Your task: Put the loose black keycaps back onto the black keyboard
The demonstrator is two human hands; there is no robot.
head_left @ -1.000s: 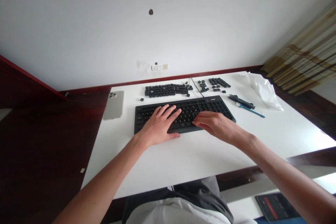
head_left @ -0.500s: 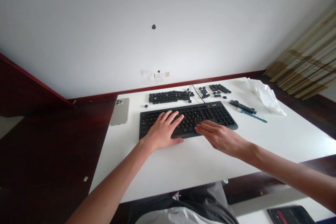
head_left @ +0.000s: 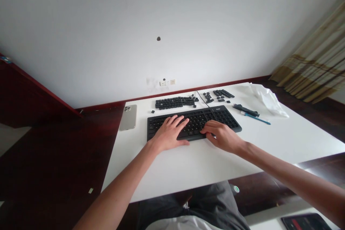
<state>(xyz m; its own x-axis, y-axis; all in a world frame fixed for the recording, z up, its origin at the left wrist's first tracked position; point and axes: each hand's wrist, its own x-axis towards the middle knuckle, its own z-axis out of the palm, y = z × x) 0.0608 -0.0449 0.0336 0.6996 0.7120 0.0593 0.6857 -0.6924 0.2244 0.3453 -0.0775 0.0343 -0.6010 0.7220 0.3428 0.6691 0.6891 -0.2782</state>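
Note:
A black keyboard (head_left: 194, 137) lies on the white table (head_left: 172, 172), with many of its keycaps off so that the switch sockets show. My left hand (head_left: 171, 133) rests over its left half, fingers spread flat and thumb along the front edge. Over the front row, right of the middle, my right hand (head_left: 223, 136) is bent, its fingertips drawn together at the keys. Whatever those fingertips hold, if anything, is too small and hidden to make out. Behind the keyboard lie rows of loose black keycaps (head_left: 175, 103) and a smaller keycap group (head_left: 223, 93).
A phone (head_left: 128, 117) lies at the table's left. To the right are a black tool (head_left: 245, 110), a blue brush-like stick (head_left: 256, 118) and a crumpled white plastic bag (head_left: 269, 100). The keyboard's cable (head_left: 202, 98) runs toward the wall. A dark device (head_left: 306, 221) shows low right.
My right hand has curled more at the same keys, its wrist shifting left and its thumb now showing below the fingers. My left hand stays on the keyboard. The camera view has shifted slightly.

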